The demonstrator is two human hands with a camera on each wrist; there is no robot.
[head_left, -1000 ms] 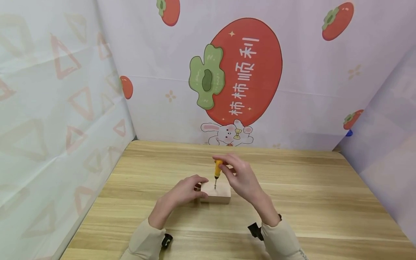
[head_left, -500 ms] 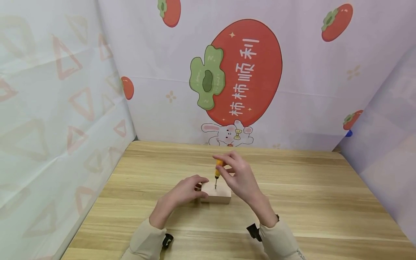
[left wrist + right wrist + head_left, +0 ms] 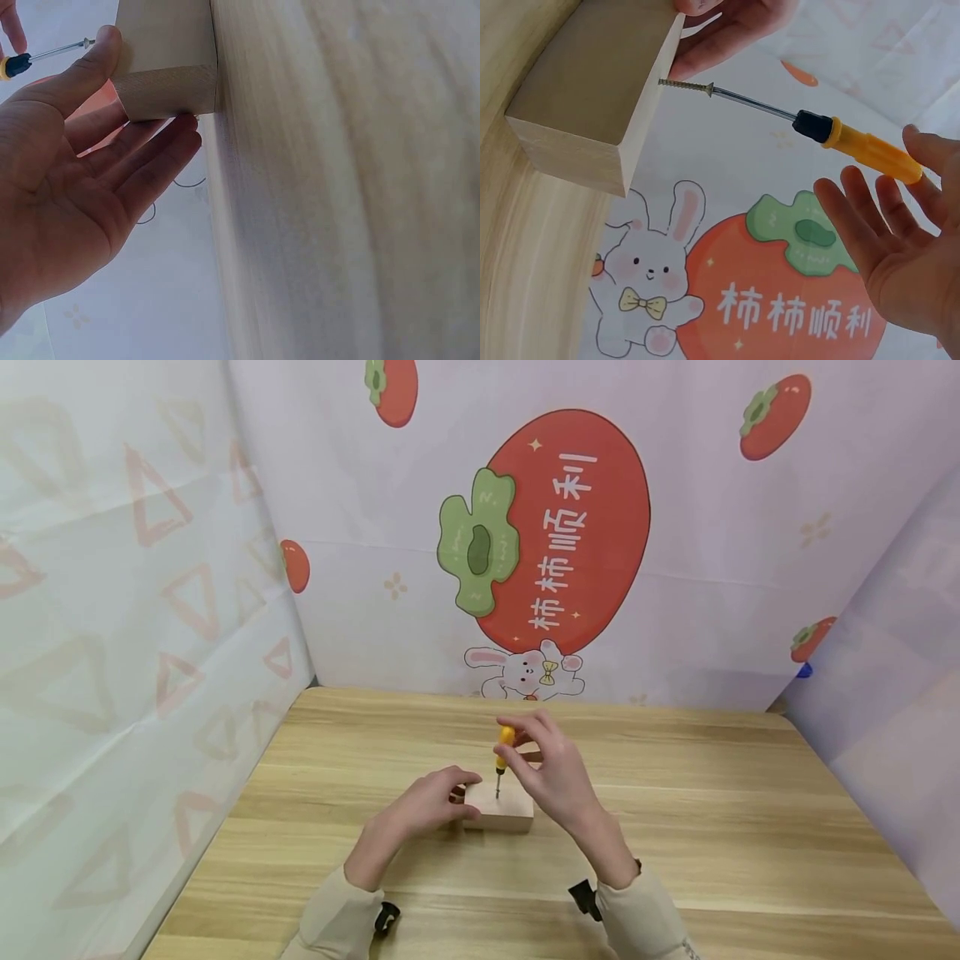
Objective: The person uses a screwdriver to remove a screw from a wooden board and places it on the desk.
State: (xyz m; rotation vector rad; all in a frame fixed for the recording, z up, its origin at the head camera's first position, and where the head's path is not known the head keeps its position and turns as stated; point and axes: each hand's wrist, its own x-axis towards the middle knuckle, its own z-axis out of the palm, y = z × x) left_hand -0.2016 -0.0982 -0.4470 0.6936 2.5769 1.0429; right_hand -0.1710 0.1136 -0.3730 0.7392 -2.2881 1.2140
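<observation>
A pale wooden block (image 3: 517,800) lies on the table, its left end gripped by my left hand (image 3: 423,803). The left thumb (image 3: 94,64) and fingers sit on opposite sides of it. Above the block, my right hand (image 3: 557,777) holds a screwdriver by its yellow handle (image 3: 874,154), thumb and fingertips near the handle's end. The steel shaft (image 3: 754,103) points down, nearly upright. Its tip meets the head of a threaded screw (image 3: 686,86), whose other end is at the block's top face. Much of the screw's length shows above the wood.
The wood-grain table (image 3: 712,827) spreads around the block on all sides. A printed backdrop (image 3: 360,627) with a big red persimmon and a rabbit rises behind it, and patterned sheets (image 3: 82,652) flank the sides. Black straps (image 3: 386,918) sit at the sleeves.
The right thumb and fingers have shifted slightly round the screwdriver handle, whose top leans a little further right. The left hand and block hold their place; the head view has tilted up slightly.
</observation>
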